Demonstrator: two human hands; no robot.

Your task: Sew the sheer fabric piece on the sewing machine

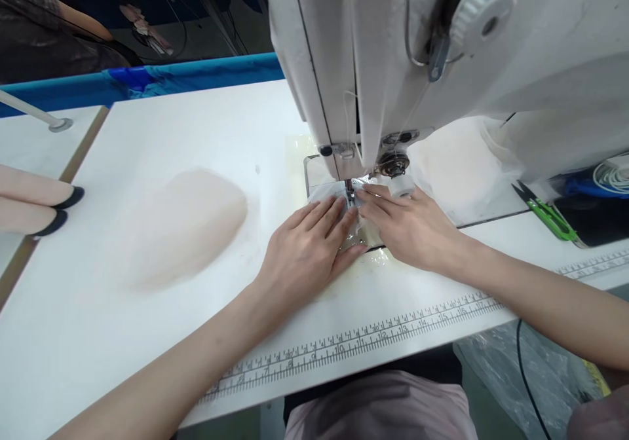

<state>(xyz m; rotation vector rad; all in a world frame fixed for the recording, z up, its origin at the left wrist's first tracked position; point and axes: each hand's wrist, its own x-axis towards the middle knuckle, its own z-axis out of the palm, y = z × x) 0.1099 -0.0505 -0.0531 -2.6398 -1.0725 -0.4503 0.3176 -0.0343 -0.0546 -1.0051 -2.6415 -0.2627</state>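
Observation:
My left hand (307, 247) lies flat, fingers stretched out, on a small thin white fabric piece (325, 193) under the needle of a white sewing machine (442, 54). My right hand (407, 227) lies flat beside it on the right, its fingertips pressing the same fabric just by the presser foot (350, 194). Both hands touch at the fingertips near the needle. Most of the fabric is hidden beneath my fingers.
A pale pink stack of fabric pieces (181, 227) lies on the white table (147, 335) at the left. White fabric (457, 165) sits behind the machine. Green thread snips (550, 214) lie at the right. A ruler strip (373, 338) runs along the front edge. Another person's legs (37, 204) show far left.

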